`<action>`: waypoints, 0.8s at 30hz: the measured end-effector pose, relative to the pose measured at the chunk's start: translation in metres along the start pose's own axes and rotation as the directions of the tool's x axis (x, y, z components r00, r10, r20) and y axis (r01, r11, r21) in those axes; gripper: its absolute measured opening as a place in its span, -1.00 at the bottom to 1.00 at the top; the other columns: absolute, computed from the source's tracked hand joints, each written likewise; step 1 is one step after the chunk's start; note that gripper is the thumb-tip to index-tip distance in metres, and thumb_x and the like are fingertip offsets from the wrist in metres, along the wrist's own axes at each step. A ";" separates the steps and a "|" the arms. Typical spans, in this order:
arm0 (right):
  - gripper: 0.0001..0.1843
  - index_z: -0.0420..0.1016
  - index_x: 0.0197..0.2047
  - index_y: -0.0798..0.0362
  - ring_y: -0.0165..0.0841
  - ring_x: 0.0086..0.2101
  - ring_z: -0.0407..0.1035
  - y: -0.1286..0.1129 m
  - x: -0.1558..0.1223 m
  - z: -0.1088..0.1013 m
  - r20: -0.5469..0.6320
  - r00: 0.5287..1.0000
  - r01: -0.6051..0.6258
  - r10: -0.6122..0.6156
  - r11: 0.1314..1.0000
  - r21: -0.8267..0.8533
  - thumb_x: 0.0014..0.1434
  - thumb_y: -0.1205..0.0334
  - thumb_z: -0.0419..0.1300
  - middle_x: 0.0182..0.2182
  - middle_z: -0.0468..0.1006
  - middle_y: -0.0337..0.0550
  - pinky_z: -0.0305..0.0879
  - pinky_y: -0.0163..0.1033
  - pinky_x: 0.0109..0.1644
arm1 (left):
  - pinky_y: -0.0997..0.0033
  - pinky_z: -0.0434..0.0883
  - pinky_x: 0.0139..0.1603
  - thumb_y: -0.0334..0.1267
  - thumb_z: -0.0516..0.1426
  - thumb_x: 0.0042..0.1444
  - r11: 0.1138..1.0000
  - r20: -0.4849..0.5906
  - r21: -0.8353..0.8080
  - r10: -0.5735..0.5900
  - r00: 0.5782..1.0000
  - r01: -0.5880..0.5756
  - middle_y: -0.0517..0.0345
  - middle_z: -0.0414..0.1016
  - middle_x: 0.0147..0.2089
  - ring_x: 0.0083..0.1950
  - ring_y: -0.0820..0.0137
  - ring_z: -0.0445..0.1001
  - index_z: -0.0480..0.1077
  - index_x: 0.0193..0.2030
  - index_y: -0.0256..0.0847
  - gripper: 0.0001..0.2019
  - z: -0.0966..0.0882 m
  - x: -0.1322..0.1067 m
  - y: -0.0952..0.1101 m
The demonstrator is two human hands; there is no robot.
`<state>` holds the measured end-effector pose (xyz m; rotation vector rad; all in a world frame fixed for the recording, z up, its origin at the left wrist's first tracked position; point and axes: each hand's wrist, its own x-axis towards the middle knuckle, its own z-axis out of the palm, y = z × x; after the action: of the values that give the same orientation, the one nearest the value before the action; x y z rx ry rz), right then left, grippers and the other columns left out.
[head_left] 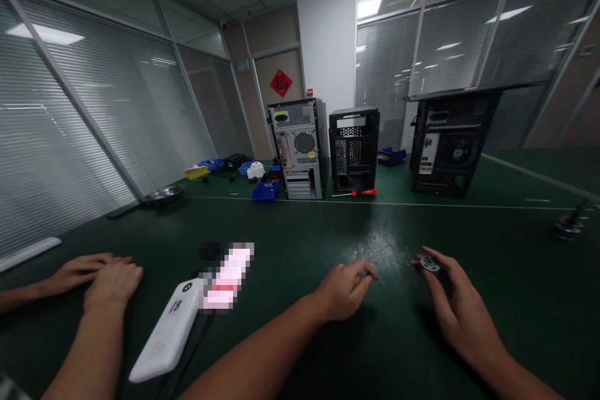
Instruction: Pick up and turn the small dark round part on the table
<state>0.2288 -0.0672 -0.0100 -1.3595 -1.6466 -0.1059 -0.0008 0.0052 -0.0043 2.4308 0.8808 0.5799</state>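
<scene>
Above the green tabletop, my right hand (462,309) pinches a small round grey disc (430,264) between thumb and fingers. Openings like spokes show in the disc's face; its exact kind is unclear. To the left of it, my left hand (345,290) is closed, the thumb and fingers curled towards each other. Whether anything small sits between those fingertips I cannot make out. The two hands are apart, with dark green table surface (389,306) between them.
Left are another person's hands (110,278), a white power bank (169,328) marked 18, and a cable. Computer cases (300,147) stand at the back, with a red-handled screwdriver (363,193) and blue bin (265,192). A metal bowl (164,195) and black stand (569,227) flank them.
</scene>
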 end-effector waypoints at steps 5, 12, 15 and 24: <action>-0.61 0.19 0.21 0.05 -0.41 -0.05 0.31 -0.006 -0.010 0.006 0.269 0.952 0.154 -0.146 0.988 -0.009 0.39 0.13 -0.09 0.01 0.33 -0.06 0.36 -0.32 -0.02 | 0.52 0.20 -0.34 -0.10 0.07 0.27 0.994 0.085 0.102 0.042 0.996 -0.050 0.34 0.33 -0.57 -0.51 0.50 0.33 0.46 -0.02 -0.07 -0.76 0.005 0.000 0.001; -0.72 0.34 0.01 0.05 -0.42 -0.26 0.28 -0.015 -0.019 0.015 0.442 0.835 0.415 -0.328 0.902 -0.115 0.40 0.11 -0.06 -0.18 0.36 -0.13 0.28 -0.28 -0.21 | 0.51 0.15 -0.43 0.01 0.06 0.27 0.967 0.138 0.199 0.136 0.981 -0.162 0.24 0.50 -0.49 -0.47 0.49 0.40 0.57 -0.16 -0.06 -0.69 0.006 0.001 -0.003; -0.68 0.37 -0.09 0.07 -0.42 -0.30 0.25 -0.016 -0.017 0.013 0.423 0.836 0.442 -0.351 0.887 -0.137 0.42 0.10 -0.12 -0.21 0.35 -0.12 0.24 -0.29 -0.25 | 0.53 0.15 -0.44 0.00 0.05 0.30 0.967 0.135 0.166 0.174 0.975 -0.196 0.26 0.52 -0.46 -0.48 0.53 0.38 0.58 -0.16 -0.03 -0.69 0.005 0.000 -0.004; -0.72 0.39 -0.12 0.10 -0.40 -0.30 0.22 -0.032 -0.017 0.010 0.407 0.822 0.504 -0.399 0.842 -0.193 0.40 0.18 -0.10 -0.24 0.34 -0.10 0.16 -0.27 -0.24 | 0.53 0.11 -0.46 0.08 0.06 0.26 0.966 0.133 0.169 0.173 0.976 -0.194 0.27 0.46 -0.54 -0.53 0.56 0.32 0.59 -0.25 -0.09 -0.63 0.007 -0.001 -0.006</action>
<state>0.1959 -0.0854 -0.0123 -1.2118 -2.3245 -0.4275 -0.0006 0.0067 -0.0134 2.7014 0.6904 0.4322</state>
